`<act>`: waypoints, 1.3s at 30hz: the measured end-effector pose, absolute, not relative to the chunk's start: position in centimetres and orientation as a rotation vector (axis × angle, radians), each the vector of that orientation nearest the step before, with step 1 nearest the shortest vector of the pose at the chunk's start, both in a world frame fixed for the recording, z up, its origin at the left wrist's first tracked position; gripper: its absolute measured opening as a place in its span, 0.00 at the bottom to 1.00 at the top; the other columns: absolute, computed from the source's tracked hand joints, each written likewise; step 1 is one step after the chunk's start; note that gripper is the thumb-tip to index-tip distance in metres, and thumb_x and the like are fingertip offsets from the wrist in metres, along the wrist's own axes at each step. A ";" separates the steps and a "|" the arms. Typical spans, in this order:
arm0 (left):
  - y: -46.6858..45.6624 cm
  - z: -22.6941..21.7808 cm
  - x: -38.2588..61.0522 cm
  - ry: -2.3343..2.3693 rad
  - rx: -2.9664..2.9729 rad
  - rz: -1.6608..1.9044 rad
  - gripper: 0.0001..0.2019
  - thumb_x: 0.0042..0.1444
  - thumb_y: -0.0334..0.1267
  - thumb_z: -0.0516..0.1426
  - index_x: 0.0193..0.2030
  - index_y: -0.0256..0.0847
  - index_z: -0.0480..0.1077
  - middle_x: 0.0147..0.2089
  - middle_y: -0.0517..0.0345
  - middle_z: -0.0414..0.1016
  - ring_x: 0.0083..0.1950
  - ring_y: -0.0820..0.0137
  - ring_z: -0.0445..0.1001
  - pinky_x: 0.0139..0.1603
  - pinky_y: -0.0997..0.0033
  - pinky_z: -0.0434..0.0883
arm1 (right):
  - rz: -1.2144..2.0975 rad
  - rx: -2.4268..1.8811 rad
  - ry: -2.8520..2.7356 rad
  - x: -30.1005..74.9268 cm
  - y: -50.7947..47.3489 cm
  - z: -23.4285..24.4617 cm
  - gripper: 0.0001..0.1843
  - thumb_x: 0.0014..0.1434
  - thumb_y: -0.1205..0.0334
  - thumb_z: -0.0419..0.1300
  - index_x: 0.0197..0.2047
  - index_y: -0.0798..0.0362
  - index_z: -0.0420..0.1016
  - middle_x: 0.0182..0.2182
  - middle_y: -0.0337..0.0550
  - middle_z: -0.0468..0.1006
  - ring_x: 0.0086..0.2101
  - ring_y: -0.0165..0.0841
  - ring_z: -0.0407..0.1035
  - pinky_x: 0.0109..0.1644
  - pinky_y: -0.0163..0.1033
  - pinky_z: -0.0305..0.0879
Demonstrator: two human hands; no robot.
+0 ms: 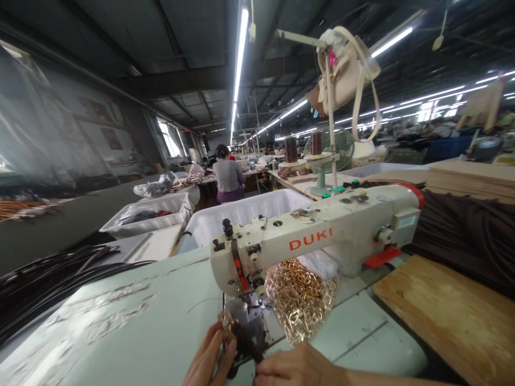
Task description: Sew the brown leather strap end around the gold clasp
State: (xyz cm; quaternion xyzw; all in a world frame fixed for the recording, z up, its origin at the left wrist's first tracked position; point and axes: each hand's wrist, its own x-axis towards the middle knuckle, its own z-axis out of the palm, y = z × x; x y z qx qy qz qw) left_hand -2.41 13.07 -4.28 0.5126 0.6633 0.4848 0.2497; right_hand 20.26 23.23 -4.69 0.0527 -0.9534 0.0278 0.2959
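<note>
Dim hall on my feed; ceiling (181,51) sunk to dark grey. Main light: long white tubes (240,48) overhead, burnt out to plain white. Some daylight from the window (168,136) at left, also blown out; I read nothing through it. Sheen on the pale counter (173,327), strongest toward its left side. Hard glints off the gold metal pieces (301,295). Sewing machine (273,252) fairly crisp, its lettering legible to me. Left hand (213,354) and right hand (293,367) soft; dark piece (247,340) between them smeared, outline lost. Wide-lens stretch and blur along both side edges. Far background mushy.
</note>
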 end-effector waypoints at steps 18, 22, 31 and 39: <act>15.9 -2.6 -2.4 2.054 3.002 0.521 0.17 0.64 0.48 0.51 0.52 0.41 0.72 0.50 0.47 0.78 0.50 0.62 0.78 0.48 0.70 0.76 | -0.064 -0.136 -2.371 17.0 24.1 -5.8 0.09 0.62 0.62 0.61 0.30 0.53 0.70 0.24 0.33 0.71 0.26 0.27 0.66 0.17 0.36 0.46; 16.6 -2.9 -3.4 2.107 2.992 0.521 0.19 0.63 0.47 0.52 0.55 0.41 0.70 0.54 0.48 0.76 0.53 0.62 0.76 0.50 0.69 0.74 | -0.071 -0.156 -2.351 16.2 24.5 -5.8 0.05 0.64 0.63 0.59 0.36 0.55 0.71 0.28 0.35 0.74 0.29 0.29 0.69 0.18 0.36 0.50; 16.5 -2.8 -2.8 2.033 2.821 0.668 0.17 0.61 0.44 0.55 0.54 0.44 0.72 0.52 0.52 0.77 0.52 0.65 0.76 0.52 0.75 0.73 | -0.126 -0.131 -2.313 16.6 24.2 -5.3 0.05 0.64 0.69 0.57 0.36 0.56 0.72 0.29 0.37 0.75 0.29 0.30 0.71 0.18 0.35 0.54; 15.7 -2.0 -2.9 2.017 2.898 0.552 0.20 0.59 0.49 0.56 0.55 0.45 0.71 0.55 0.54 0.76 0.52 0.63 0.77 0.51 0.69 0.76 | -0.016 -0.131 -2.260 16.7 24.0 -5.7 0.14 0.69 0.70 0.49 0.38 0.58 0.75 0.31 0.41 0.79 0.30 0.27 0.73 0.15 0.31 0.55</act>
